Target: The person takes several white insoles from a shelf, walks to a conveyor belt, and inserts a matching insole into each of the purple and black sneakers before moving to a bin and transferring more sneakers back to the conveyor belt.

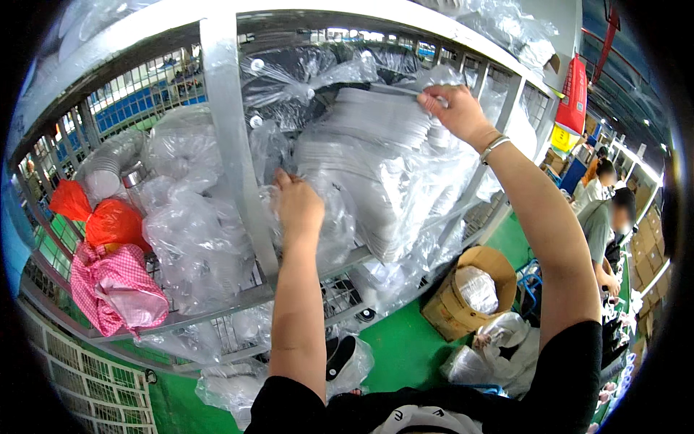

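Before me on a metal rack lies a clear plastic bag (pixel 340 217) around a stack of thin, pale, curved pieces (pixel 383 119) that look like insoles. My right hand (pixel 459 112), with a bracelet at the wrist, is closed in a pinch at the stack's upper right edge, on the bag's film. Lower down, beside the rack's upright post, my left hand (pixel 300 206) has its fingers curled on the bag's left side. The tips of its fingers are partly hidden. Behind the stack are dark items in knotted clear bags (pixel 289 83).
Left of the post (pixel 224 108) sit clear bags (pixel 191 231), an orange bag (pixel 112 220) and a pink checked bag (pixel 123 289). A cardboard drum (pixel 452 304) and a white bag (pixel 506 343) stand on the green floor at right. Other people (pixel 596 210) work farther right.
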A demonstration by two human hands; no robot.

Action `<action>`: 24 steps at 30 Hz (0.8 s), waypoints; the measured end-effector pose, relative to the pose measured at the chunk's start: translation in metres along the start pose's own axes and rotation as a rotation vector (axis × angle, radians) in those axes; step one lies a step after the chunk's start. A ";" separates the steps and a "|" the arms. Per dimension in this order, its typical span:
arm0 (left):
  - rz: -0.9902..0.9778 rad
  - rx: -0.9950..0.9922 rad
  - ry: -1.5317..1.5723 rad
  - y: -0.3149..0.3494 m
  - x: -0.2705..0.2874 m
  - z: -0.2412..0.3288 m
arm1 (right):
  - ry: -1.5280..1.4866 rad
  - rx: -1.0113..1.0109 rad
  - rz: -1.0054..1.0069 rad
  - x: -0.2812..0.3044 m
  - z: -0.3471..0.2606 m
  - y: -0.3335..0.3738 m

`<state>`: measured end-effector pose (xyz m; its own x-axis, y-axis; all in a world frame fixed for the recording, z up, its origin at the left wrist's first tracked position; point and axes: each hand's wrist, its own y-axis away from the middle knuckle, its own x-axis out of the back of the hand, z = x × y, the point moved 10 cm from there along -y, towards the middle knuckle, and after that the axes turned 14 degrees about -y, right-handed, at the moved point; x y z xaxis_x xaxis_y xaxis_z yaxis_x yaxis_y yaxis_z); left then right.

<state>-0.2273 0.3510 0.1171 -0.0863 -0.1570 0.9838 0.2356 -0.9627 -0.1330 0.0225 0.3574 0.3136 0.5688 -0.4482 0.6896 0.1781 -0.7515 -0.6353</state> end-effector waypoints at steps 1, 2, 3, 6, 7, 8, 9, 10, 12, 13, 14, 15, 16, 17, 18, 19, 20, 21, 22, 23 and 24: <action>0.383 0.014 0.039 0.012 0.031 0.002 | -0.007 0.011 0.016 0.001 -0.005 -0.002; 0.766 0.025 0.077 0.034 0.060 0.002 | 0.082 -0.025 -0.045 -0.005 -0.005 -0.004; 0.783 0.024 0.070 0.040 0.071 0.003 | 0.169 -0.066 -0.107 -0.011 -0.003 -0.006; 1.001 -0.214 0.359 0.082 0.118 0.016 | 0.074 -0.202 -0.156 -0.014 0.018 -0.017; 1.072 -0.315 0.347 0.095 0.131 0.022 | 0.008 -0.230 -0.181 -0.021 0.025 -0.023; 1.141 -0.420 0.334 0.105 0.138 0.029 | -0.040 -0.133 -0.166 -0.022 0.021 -0.030; 1.143 -0.414 0.329 0.103 0.138 0.030 | -0.044 -0.127 -0.168 -0.018 0.022 -0.037; 0.980 -0.413 0.270 0.084 0.124 0.040 | -0.045 -0.124 -0.260 -0.022 0.025 -0.042; 0.648 -0.301 0.058 0.042 0.087 0.045 | -0.087 -0.187 -0.227 -0.022 0.017 -0.042; 0.658 -0.298 0.060 0.036 0.080 0.046 | -0.084 -0.178 -0.221 -0.025 0.008 -0.035; 0.841 -0.263 0.159 0.044 0.085 0.039 | 0.187 0.110 0.090 0.003 -0.028 -0.030; 1.023 -0.234 0.260 0.059 0.102 0.033 | 0.457 0.392 0.409 0.023 -0.062 -0.012; 1.147 -0.273 0.371 0.072 0.114 0.031 | 0.472 0.495 0.447 0.024 -0.076 -0.005; 1.159 -0.280 0.375 0.076 0.122 0.033 | 0.381 0.521 0.437 0.025 -0.082 0.000; 0.811 -0.373 0.926 0.057 0.110 0.034 | 0.337 0.572 0.408 0.024 -0.088 0.012; 0.402 -0.436 1.415 0.045 0.095 0.044 | 0.273 0.629 0.382 0.021 -0.102 0.024; 0.239 -0.495 1.503 0.042 0.100 0.047 | 0.288 0.718 0.323 0.009 -0.118 0.038; 0.212 -0.520 1.521 0.033 0.095 0.055 | 0.330 0.792 0.254 0.001 -0.126 0.055; 0.031 -0.467 1.699 0.018 0.077 0.058 | 0.277 0.964 0.171 -0.013 -0.148 0.078; -0.158 -0.403 1.867 0.009 0.060 0.062 | 0.221 1.136 0.086 -0.025 -0.165 0.101; -0.194 -0.485 2.061 0.016 0.069 0.065 | 0.234 1.125 0.087 -0.030 -0.168 0.108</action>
<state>-0.1670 0.3389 0.1907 -0.8257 0.2953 -0.4807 -0.0816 -0.9056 -0.4162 -0.1102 0.2086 0.2833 0.4724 -0.6446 0.6011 0.8280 0.0908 -0.5534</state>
